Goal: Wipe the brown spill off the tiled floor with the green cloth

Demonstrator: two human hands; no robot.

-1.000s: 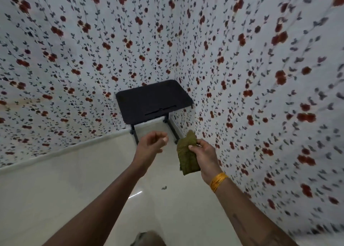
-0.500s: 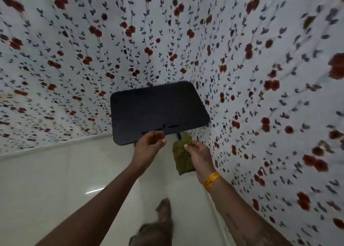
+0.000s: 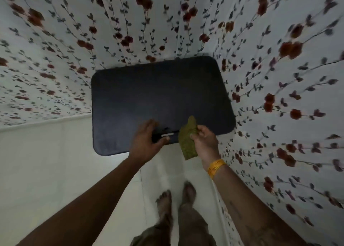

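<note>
Dark counter (image 3: pixel 158 97) fills the corner, hard against both floral walls (image 3: pixel 279 97), no gap behind or on its right. Both hands sit at its near edge. Pale tiled floor (image 3: pixel 46 162) lies open to its left; bare feet (image 3: pixel 176 195) take the narrow strip below it.

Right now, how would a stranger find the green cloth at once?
Start at the dark table in the corner of the flowered walls. Above its near edge, the right hand pinches the green cloth. It is the only green thing, hanging folded.
</note>
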